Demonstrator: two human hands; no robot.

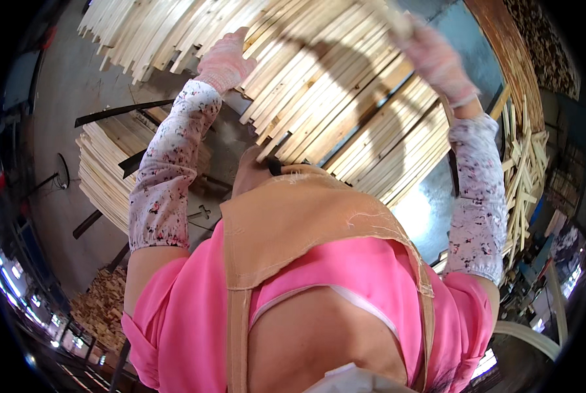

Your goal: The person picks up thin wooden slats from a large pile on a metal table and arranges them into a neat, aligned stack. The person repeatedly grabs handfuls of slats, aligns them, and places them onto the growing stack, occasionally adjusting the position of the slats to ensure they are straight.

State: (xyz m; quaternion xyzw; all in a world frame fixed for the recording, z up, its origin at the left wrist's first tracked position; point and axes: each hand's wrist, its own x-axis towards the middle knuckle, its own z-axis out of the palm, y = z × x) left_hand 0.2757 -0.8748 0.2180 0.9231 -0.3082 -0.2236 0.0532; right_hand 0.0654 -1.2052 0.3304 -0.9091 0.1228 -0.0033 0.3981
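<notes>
Many pale wooden strips lie side by side in a wide layer across the table in front of me. My left hand, in a pinkish-white knit glove, is at the left ends of these strips, thumb and fingers apart against them. My right hand, gloved the same way, is raised over the far right of the layer and smeared by motion. Its fingers appear closed on the blurred end of a wooden strip. A dark gap splits the layer, with a narrower group of strips on the near right.
More strips lie at the far left. A stack of strips rests on a dark metal frame to the left. The blue-grey tabletop shows at right, beside a brown wooden board and a tangled pile of thin strips.
</notes>
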